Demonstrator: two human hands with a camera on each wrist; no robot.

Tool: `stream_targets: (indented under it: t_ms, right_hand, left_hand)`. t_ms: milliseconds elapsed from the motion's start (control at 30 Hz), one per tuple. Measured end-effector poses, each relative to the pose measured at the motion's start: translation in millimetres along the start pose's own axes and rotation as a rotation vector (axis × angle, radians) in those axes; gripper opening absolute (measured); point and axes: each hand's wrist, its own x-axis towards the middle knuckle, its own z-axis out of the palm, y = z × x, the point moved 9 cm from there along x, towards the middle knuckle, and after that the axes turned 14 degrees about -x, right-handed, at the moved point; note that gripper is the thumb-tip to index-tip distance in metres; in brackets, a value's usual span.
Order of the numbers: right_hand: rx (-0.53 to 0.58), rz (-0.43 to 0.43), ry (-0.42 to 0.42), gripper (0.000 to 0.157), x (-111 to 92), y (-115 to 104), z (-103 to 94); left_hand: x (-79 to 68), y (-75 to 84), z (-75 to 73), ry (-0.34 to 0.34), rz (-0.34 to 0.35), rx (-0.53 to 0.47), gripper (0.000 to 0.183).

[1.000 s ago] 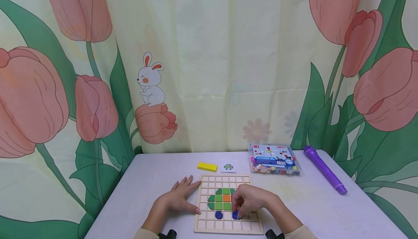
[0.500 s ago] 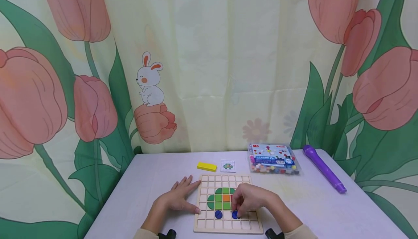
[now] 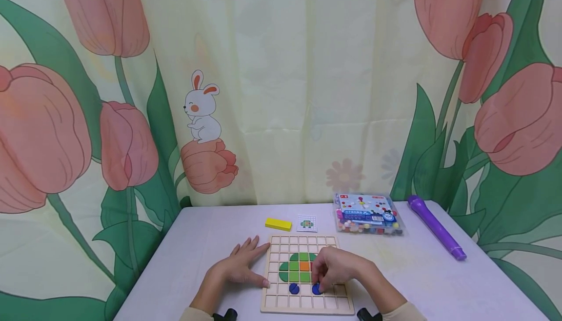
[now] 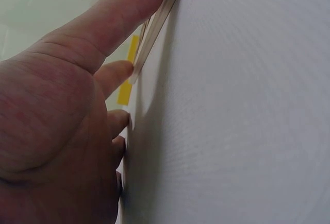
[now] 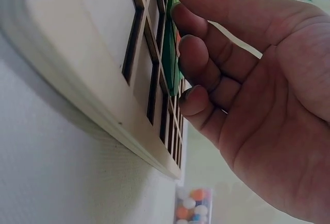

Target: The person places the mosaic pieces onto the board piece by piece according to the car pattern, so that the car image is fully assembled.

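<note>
A wooden grid board (image 3: 307,304) lies flat on the table, with green tiles (image 3: 294,266) and an orange tile (image 3: 304,266) set in its cells. A blue round piece (image 3: 294,289) with a diagonal split sits in a lower cell. Further right, my right hand (image 3: 340,266) pinches a second blue piece (image 3: 315,289) at the board, its fingers curled and partly covering the piece. In the right wrist view only a sliver of blue shows by the thumb. My left hand (image 3: 240,262) is spread beside the board, thumb and index finger touching its left edge.
Behind the board lie a yellow block (image 3: 278,224) and a small pattern card (image 3: 307,223). A clear box of coloured beads (image 3: 369,214) stands at the back right, beside a purple tube-shaped object (image 3: 436,228). A tulip-print curtain (image 3: 281,91) hangs behind the table.
</note>
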Motion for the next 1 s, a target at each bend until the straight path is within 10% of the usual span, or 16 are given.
stream_targets:
  t_ms: [400, 1000]
  right_hand:
    - [-0.022, -0.019, 0.012, 0.011, 0, 3, -2.1]
    - [0.033, 0.03, 0.247, 0.019, -10, 30, -38.3]
  left_hand:
    - [0.2, 2.2, 0.6, 0.002, 0.001, 0.005, 0.11]
    - [1.1, -0.6, 2.0, -0.002, -0.011, 0.023, 0.108]
